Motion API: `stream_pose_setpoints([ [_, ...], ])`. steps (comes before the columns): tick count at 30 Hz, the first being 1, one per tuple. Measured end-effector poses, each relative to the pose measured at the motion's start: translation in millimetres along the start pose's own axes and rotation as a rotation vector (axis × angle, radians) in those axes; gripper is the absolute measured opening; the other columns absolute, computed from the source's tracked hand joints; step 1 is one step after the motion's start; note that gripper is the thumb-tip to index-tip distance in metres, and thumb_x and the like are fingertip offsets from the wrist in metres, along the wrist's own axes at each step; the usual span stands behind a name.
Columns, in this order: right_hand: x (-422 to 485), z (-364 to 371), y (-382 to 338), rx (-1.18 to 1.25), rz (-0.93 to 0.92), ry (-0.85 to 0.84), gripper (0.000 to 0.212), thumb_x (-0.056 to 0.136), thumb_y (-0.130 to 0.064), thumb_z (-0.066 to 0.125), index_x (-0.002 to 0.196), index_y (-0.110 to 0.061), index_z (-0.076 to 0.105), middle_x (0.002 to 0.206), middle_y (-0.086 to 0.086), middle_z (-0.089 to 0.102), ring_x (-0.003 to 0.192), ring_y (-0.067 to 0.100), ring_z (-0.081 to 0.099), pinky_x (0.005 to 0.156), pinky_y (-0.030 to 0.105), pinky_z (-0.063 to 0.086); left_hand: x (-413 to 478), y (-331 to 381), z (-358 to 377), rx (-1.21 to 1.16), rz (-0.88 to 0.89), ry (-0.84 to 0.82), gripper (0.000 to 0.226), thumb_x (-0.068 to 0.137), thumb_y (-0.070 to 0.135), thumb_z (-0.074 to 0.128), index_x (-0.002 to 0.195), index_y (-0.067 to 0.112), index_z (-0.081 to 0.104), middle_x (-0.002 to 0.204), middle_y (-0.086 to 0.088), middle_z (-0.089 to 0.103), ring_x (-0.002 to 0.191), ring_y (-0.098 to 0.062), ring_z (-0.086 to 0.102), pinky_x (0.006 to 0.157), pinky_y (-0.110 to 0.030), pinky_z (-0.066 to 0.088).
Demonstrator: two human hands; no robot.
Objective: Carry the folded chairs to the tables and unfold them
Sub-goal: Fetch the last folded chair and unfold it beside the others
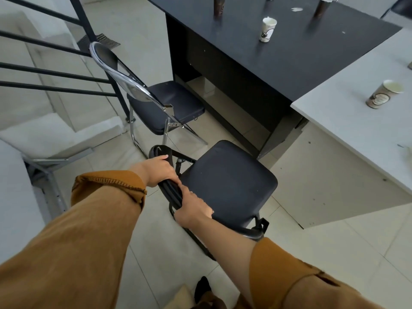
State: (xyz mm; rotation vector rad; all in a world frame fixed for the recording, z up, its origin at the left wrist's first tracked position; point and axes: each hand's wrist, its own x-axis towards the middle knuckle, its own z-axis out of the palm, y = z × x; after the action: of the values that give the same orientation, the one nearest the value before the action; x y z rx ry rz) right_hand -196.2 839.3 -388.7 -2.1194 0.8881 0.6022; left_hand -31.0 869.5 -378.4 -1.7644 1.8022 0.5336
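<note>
While both hands clamp the backrest (170, 189) of the black folding chair (229, 186), the head view shows its seat lying flat and open, mid-frame. The left hand (159, 169) curls its fingers over the far end of the top rail. The right hand (194, 210) grips the near end of the same rail, close beside the left. At 11 o'clock from this chair a chrome-framed chair (169, 103) stands unfolded against the black table (289, 47), which lies at 12 to 1 o'clock and carries paper cups (267, 30). The white table (356, 130) lies at 3 o'clock. The step in hand appears to be seating and squaring the opened chair. To do it well, check that the seat is fully down, set all the feet on the tiles and turn the seat toward the tables. Leave clearance from the chrome chair's legs at 11 o'clock, and keep fingers off the hinge under the rail.
</note>
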Motion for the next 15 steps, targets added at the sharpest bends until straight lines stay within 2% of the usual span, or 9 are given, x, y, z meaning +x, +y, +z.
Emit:
stream_pose_setpoints([
  [5, 16.4, 7.2, -28.8, 0.047, 0.048, -0.024, 0.083, 0.085, -0.013, 0.049, 0.149, -0.036, 0.002, 0.152, 0.006, 0.025, 0.136, 0.032, 0.028, 0.102, 0.066, 0.026, -3.7, -27.2, 4.7, 0.032, 0.004, -0.018, 0.070, 0.087, 0.000, 0.054, 0.139, 0.043, 0.037, 0.146, 0.012, 0.041, 0.141, -0.012, 0.028, 0.118, -0.048, 0.001],
  [9, 26.4, 11.6, -47.5, 0.048, 0.060, -0.021, 0.084, 0.086, -0.016, 0.051, 0.150, -0.033, 0.000, 0.151, 0.008, 0.026, 0.137, 0.032, 0.025, 0.101, 0.067, 0.027, -5.8, -43.8, 9.9, 0.047, -0.002, -0.012, 0.072, 0.086, 0.003, 0.058, 0.139, 0.048, 0.034, 0.147, 0.012, 0.039, 0.143, -0.014, 0.025, 0.118, -0.049, 0.001],
  [15, 32.3, 11.2, -57.8, 0.057, 0.070, -0.007, 0.081, 0.087, -0.019, 0.051, 0.150, -0.033, 0.003, 0.148, 0.009, 0.029, 0.135, 0.032, 0.026, 0.100, 0.066, 0.029, -9.6, -49.4, 9.3, 0.044, -0.094, -0.026, 0.072, 0.088, 0.002, 0.055, 0.140, 0.047, 0.032, 0.153, 0.006, 0.030, 0.148, -0.018, 0.009, 0.118, -0.050, 0.003],
])
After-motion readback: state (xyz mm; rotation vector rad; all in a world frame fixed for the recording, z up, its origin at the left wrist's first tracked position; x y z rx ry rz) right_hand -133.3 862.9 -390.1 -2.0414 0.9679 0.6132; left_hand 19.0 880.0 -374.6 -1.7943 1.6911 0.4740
